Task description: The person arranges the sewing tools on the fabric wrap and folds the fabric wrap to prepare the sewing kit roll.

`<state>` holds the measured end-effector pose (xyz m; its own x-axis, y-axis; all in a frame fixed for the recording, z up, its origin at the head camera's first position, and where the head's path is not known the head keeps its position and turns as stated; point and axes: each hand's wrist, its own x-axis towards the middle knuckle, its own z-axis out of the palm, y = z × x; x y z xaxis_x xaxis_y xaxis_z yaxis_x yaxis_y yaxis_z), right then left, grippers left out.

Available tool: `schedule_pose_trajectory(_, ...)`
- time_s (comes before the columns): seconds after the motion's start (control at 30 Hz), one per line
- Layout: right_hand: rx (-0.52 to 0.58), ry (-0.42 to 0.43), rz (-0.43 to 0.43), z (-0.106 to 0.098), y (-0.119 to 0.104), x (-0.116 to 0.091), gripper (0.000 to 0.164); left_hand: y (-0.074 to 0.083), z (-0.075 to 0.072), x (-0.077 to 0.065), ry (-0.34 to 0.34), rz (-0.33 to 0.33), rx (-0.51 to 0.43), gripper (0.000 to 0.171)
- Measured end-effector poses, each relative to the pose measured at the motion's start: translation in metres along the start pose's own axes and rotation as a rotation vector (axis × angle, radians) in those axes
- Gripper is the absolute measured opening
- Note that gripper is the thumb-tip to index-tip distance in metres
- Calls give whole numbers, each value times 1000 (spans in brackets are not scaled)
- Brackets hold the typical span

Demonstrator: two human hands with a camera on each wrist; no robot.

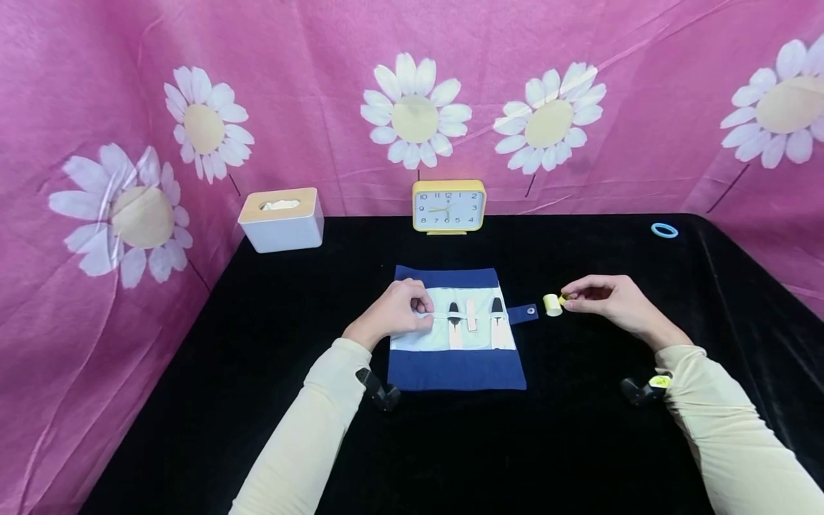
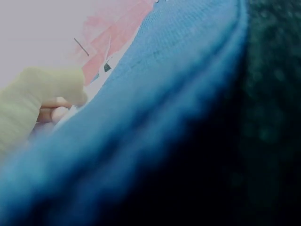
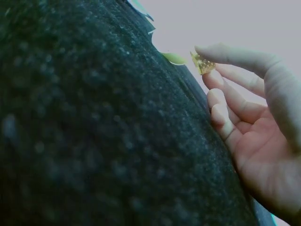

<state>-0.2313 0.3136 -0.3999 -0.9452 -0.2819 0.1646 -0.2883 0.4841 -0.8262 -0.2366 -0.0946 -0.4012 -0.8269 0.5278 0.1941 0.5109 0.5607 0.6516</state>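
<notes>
A blue fabric roll-up pouch (image 1: 457, 370) lies unfolded on the black cloth, its pale lining showing. My left hand (image 1: 402, 307) is over the lining's left part, thumb and fingers pinching the white elastic band (image 1: 440, 315). Under that band sit two black-and-light tools (image 1: 454, 329) and a small pale strip (image 1: 471, 315). To the right of the pouch, my right hand (image 1: 601, 297) pinches a small gold, dimpled thimble (image 3: 204, 64) between thumb and fingertips. Just left of it stands a small pale-yellow cylinder (image 1: 552, 305), perhaps a thread spool. The left wrist view is mostly blurred blue fabric.
A tissue box (image 1: 287, 225) stands at the back left and a yellow clock (image 1: 448, 207) at the back centre. A light-blue ring (image 1: 664, 230) lies at the far right. The pouch's snap strap (image 1: 522, 313) points toward the cylinder.
</notes>
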Motion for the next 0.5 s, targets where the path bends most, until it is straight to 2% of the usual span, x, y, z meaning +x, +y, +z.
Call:
schedule_pose_trajectory(0.27, -69, 41, -3, 6, -19, 6, 23, 1, 0, 0, 33, -31, -65, 3)
schedule_pose_trajectory(0.37, -82, 63, -1, 10, -32, 9, 23, 0, 1, 0, 42, -30, -88, 4)
schedule_pose_trajectory(0.5, -91, 48, -33, 22, -52, 13, 22, -1, 1, 0, 47, -30, -101, 4)
